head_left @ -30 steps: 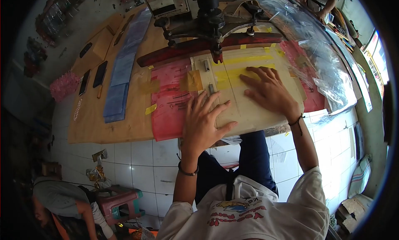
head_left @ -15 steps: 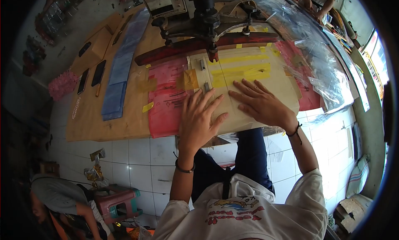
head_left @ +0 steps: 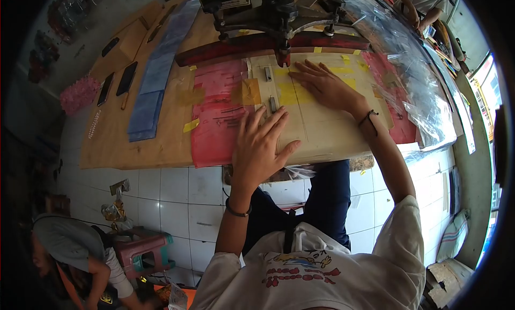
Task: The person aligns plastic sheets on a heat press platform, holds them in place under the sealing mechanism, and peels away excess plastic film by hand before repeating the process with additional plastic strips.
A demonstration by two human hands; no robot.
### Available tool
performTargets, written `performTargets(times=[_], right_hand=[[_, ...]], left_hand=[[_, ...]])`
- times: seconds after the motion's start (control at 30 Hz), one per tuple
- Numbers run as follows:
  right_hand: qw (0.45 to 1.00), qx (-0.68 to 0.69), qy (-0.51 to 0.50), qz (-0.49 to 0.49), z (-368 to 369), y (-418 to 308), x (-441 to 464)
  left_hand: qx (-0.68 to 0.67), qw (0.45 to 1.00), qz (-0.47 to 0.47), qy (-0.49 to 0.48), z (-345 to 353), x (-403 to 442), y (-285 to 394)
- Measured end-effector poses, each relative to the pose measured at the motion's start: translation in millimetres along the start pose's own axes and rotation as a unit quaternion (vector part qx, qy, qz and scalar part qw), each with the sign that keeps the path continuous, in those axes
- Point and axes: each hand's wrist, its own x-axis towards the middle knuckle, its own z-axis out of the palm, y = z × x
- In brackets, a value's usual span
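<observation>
My left hand [head_left: 261,144] lies flat with fingers spread over the left edge of the beige board [head_left: 322,133], next to the red sheet [head_left: 212,138]. Just beyond its fingertips is a small metal block [head_left: 272,104], and a second metal block [head_left: 269,73] sits farther back. My right hand [head_left: 330,87] rests flat, fingers stretched out, on the yellow tape strips [head_left: 289,94] farther up the board. Neither hand holds anything. Above the board's far side hangs the dark press head [head_left: 281,20] with a long red bar [head_left: 230,51] under it.
Blue folded plastic strips [head_left: 145,114] and phones [head_left: 126,78] lie to the left. Clear plastic sheeting [head_left: 407,68] covers the right side. Another person's hands [head_left: 421,23] show at the far right. A person crouches [head_left: 70,240] by a stool [head_left: 142,251] at lower left.
My right hand has slid away from me up the board onto the yellow tape. The left hand stays near the board's left edge. The whole view has shifted slightly.
</observation>
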Motion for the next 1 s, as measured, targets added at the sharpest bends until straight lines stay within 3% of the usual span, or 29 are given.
performTargets(times=[0.1,0.2,0.3,1.0], right_hand=[[0.998,0.040,0.041,0.024,-1.0,-7.7,0.0],[0.994,0.096,0.001,0.058,-8.1,-30.0,-16.4],[0.999,0.003,-0.009,0.040,-9.4,-39.4,-17.8],[0.999,0.004,0.005,0.038,-2.4,-29.1,-10.1]], left_hand=[[-0.001,1.000,-0.003,-0.002,1.6,-0.4,1.0],[-0.005,1.000,-0.007,0.002,0.7,0.9,1.1],[-0.009,1.000,-0.004,0.009,2.2,-0.7,-0.4],[-0.035,0.998,0.003,0.058,3.4,-1.4,-0.3]])
